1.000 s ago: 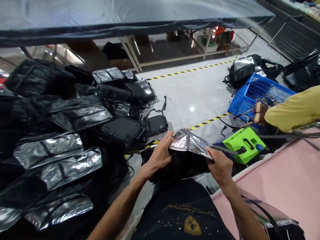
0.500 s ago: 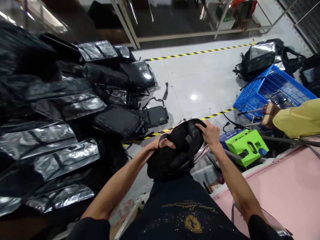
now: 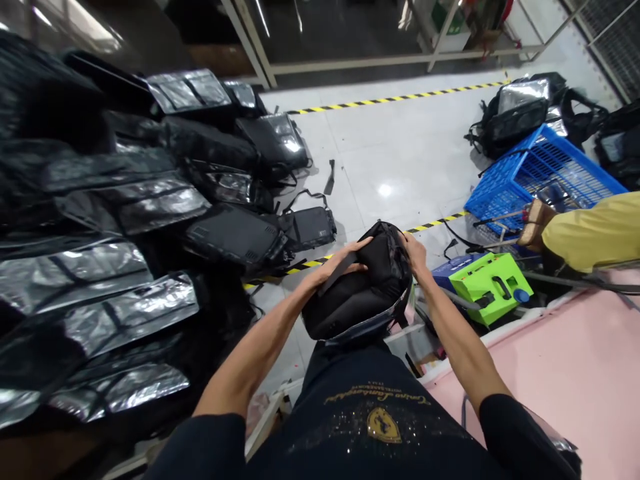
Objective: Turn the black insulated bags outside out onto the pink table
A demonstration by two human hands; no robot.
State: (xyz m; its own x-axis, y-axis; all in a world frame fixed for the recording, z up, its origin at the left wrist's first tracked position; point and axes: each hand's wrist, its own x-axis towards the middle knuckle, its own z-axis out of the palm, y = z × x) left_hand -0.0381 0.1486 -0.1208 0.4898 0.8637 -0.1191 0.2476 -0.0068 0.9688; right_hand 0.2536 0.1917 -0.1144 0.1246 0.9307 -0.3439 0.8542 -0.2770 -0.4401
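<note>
A black backpack (image 3: 373, 287) hangs in front of my body, its padded side facing up toward me. My left hand (image 3: 350, 261) holds its left side, with a flat black strap (image 3: 337, 275) lying across the hand near the wrist. The thumb and fingers there press on the padding. At the upper right edge, my right hand (image 3: 414, 253) grips the fabric; some of its fingers are hidden behind the bag. The underside of the backpack is out of sight.
Piles of black bags with silver wrapping (image 3: 130, 313) fill the left floor. To the right are a blue plastic crate (image 3: 500, 180), a bright green box (image 3: 493, 287), a person's yellow-clad part (image 3: 595, 230) and a pink-topped table (image 3: 565, 373). Yellow-black tape (image 3: 400, 99) marks the floor.
The backpack has been turned and opened out, so more of its padded side shows. My left hand has shifted up and right along it; my right hand has moved slightly down its edge.
</note>
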